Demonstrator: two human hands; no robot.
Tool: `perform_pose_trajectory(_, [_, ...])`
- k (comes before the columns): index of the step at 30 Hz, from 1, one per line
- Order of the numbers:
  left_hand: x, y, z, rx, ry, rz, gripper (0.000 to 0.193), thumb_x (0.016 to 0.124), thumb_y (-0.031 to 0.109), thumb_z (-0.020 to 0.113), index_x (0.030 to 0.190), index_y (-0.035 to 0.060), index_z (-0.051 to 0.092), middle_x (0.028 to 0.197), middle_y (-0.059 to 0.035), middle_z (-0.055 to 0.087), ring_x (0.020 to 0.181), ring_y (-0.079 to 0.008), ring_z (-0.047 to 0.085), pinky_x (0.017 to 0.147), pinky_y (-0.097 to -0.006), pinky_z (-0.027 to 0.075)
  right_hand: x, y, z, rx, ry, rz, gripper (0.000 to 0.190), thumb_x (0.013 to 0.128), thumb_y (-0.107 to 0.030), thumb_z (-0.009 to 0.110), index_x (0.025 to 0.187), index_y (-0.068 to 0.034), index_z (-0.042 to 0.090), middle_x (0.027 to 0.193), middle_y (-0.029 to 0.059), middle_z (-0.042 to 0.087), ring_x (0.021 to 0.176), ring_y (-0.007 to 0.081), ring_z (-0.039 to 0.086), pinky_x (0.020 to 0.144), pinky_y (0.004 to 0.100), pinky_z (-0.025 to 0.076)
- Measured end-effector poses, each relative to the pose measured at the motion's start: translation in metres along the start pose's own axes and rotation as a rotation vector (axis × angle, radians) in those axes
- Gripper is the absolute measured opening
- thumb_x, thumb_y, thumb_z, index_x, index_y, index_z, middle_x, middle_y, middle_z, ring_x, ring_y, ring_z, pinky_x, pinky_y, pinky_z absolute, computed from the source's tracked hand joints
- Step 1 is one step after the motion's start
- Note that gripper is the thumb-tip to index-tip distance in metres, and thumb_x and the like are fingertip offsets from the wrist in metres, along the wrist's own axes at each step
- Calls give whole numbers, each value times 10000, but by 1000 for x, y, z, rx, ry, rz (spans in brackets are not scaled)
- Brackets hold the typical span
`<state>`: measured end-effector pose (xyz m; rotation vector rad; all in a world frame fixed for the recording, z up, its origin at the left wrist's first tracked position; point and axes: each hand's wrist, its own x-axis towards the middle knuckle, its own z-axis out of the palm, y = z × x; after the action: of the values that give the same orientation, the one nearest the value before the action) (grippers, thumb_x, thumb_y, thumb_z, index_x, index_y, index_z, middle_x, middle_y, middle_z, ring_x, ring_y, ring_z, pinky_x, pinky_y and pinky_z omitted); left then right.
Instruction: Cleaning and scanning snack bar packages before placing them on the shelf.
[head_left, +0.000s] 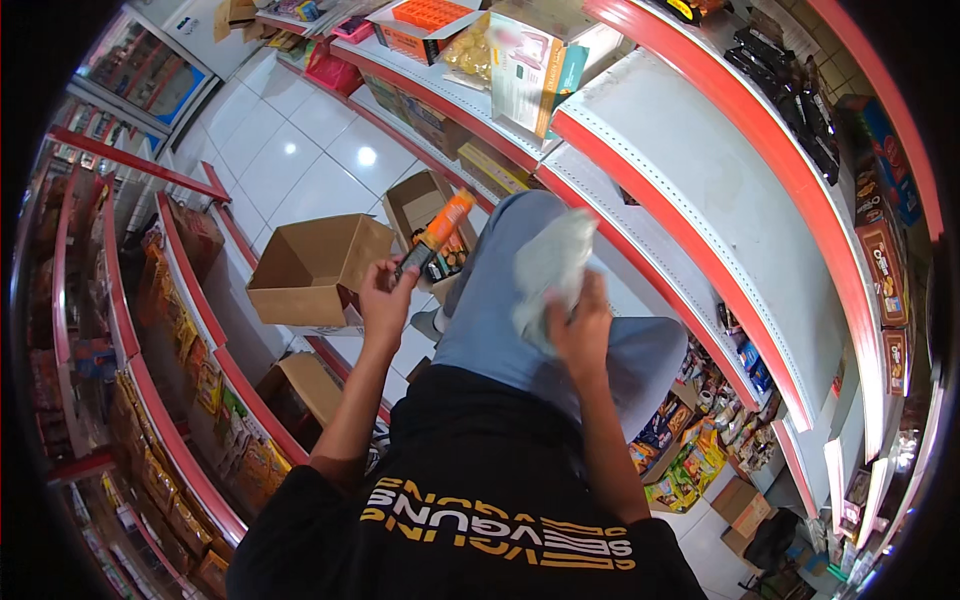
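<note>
My left hand grips the dark end of a long orange-and-black snack packet, which points up and away from me. In my right hand is a crumpled pale cloth, blurred, held over my bent legs. Beyond the left hand sits an open cardboard box whose visible inside is bare. Beside it, a second open carton contains dark packets with orange print, partly hidden behind the held packet and my leg.
Red-edged metal shelves curve along my right. Shelves with hanging snack packets line the left. A white printed carton stands on the shelf ahead. Another open carton lies near my left forearm; white tiles cover the floor.
</note>
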<state>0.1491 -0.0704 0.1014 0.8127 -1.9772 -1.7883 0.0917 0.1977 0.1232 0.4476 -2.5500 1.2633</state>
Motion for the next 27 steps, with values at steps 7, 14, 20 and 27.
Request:
perform_pose_trajectory(7, [-10,48,28,-961,-406,-571,362,949,241,547,1178,-29,473,1046,-158,581,889,-237,611,811,-359,549,-31,-51,-22,-127,-339,-150,534,748,-361,770,1125,-15,620,1161,171,593,1102,307,569,972,474,409])
perform_pose_trajectory(14, [-38,101,63,-866,-906,-477,343,975,182,457,1277,19,451,1147,-155,609,930,-303,668,817,-390,564,39,-45,-48,1078,-253,483,342,987,-223,557,1233,15,553,1038,58,649,854,98,603,775,250,472])
perform_pose_trajectory(20, [-48,139,76,-616,-1081,-222,563,822,-50,681,1330,4,443,1183,-84,622,1086,-170,616,957,-309,488,62,-90,-109,679,-360,301,320,950,-188,618,1205,3,593,944,42,667,815,71,601,696,249,489])
perform_pose_trajectory(27, [-61,170,96,-836,-1131,-93,509,824,82,736,1254,26,469,1196,-103,596,1178,-292,575,1028,-443,464,134,-142,-337,-487,673,-294,175,858,-89,677,1024,-35,688,945,80,701,803,136,649,711,274,497])
